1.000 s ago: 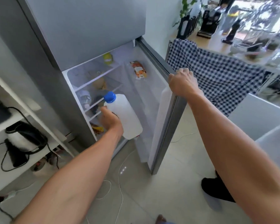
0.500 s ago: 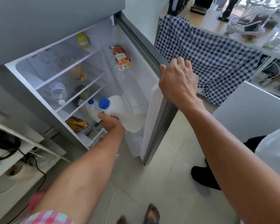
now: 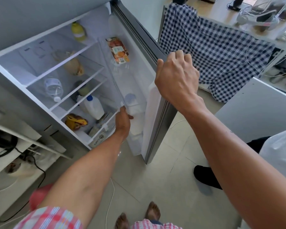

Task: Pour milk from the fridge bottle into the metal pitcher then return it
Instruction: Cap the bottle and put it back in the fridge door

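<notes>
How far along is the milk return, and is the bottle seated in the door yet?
Done, apparently: the milk bottle with the blue cap is down in the fridge door's lower bin, seen through the clear plastic. In hand: the left hand is on the bottle; the right hand grips the top edge of the open fridge door. Left: let go, withdraw, shut the door. No metal pitcher shows, so the pour cannot be confirmed.

One head-worn wide-angle camera is looking forward and steeply down from standing height, taking in both outstretched forearms and bare feet [image 3: 137, 217] at the bottom edge. It is facing the open fridge [image 3: 59, 83], tilted across the upper left, with its door [image 3: 157, 113] running down the middle, near enough for shelf contents to show. The lens is bending the frame's edges, and no second view is sharing this scene.
</notes>
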Action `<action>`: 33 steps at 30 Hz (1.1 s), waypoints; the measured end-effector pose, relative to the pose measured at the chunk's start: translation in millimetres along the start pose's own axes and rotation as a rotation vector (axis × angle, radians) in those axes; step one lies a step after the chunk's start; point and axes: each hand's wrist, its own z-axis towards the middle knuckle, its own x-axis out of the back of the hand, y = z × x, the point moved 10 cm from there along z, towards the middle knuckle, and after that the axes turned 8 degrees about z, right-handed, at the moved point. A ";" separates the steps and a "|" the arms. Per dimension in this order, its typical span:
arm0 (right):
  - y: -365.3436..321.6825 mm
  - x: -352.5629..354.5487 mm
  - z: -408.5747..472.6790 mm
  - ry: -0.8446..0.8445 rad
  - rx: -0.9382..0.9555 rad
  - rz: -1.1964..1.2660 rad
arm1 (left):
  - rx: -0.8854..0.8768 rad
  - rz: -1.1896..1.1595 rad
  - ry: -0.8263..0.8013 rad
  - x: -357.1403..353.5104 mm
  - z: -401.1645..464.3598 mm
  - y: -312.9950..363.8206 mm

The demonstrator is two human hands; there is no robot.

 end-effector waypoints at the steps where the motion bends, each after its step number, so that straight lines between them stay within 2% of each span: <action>1: -0.1 -0.1 -0.3 -0.002 -0.001 0.002 | -0.023 0.049 -0.030 -1.8 4.8 -0.1; 7: -0.4 0.8 -0.5 -0.005 -0.004 0.009 | -0.159 0.264 -0.195 -13.5 -3.0 17.4; 9: 0.0 1.0 -1.2 0.003 -0.009 0.013 | -0.148 0.300 -0.220 -11.4 9.7 6.3; 12: -2.2 0.7 -3.0 0.009 -0.011 0.010 | -0.156 0.379 -0.146 5.4 4.5 8.5; 16: -13.4 -3.9 -7.0 -0.036 -0.025 0.035 | -0.258 0.237 0.060 45.4 -35.7 52.3; 21: -48.5 -12.5 -22.6 -0.134 -0.052 0.082 | -0.410 0.180 0.096 85.2 -69.0 101.9; 25: -89.7 -24.8 -35.8 -0.267 -0.114 0.277 | -0.509 0.167 0.099 117.5 -81.4 128.5; 29: -135.4 -36.9 -46.5 -0.417 -0.106 0.565 | -0.512 0.168 0.140 154.2 -83.0 138.0; 33: -153.4 -47.3 -38.6 -0.353 -0.059 0.754 | -0.503 0.190 0.129 187.8 -71.6 141.4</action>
